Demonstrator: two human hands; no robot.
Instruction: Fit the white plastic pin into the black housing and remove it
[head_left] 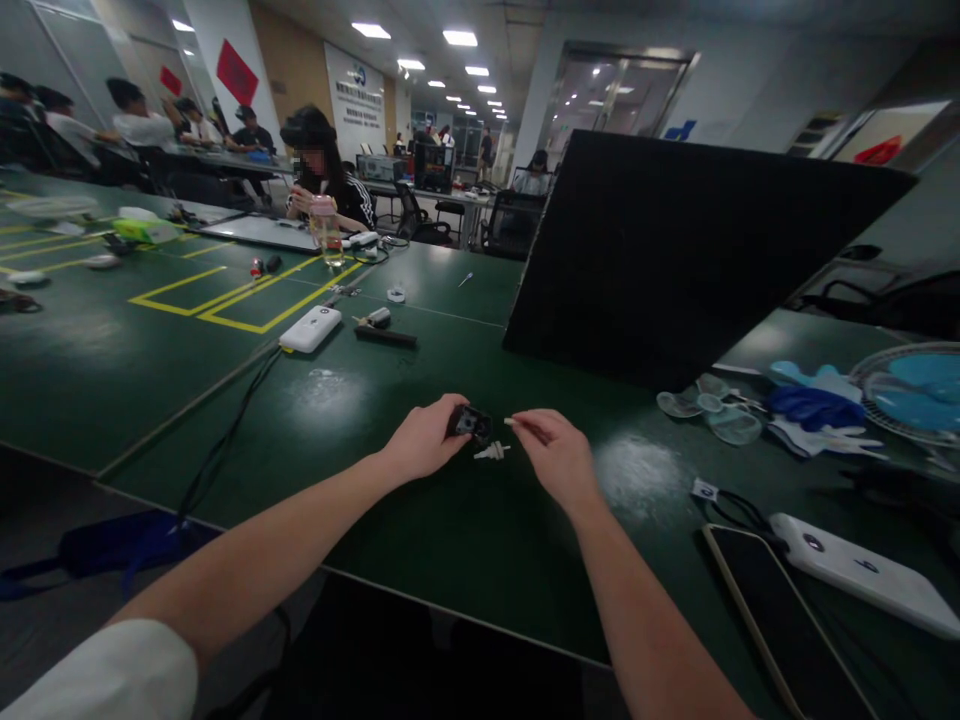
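Green table (405, 545), left grip (426, 437) clasping black casing (474, 424), right grip (559, 458) pinching pale piece (509, 421), white part (493, 452) between

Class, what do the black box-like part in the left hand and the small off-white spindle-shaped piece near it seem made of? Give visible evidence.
Black box-like part: probably rigid plastic, matte, judging by its even dark colour and muted highlights.
Small off-white spindle-shaped piece: likely plastic, dull, from its pale opaque surface.

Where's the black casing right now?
Middle of the head view: the black casing is in the grip of the left hand, just up and left of the loose pale part on the green table.
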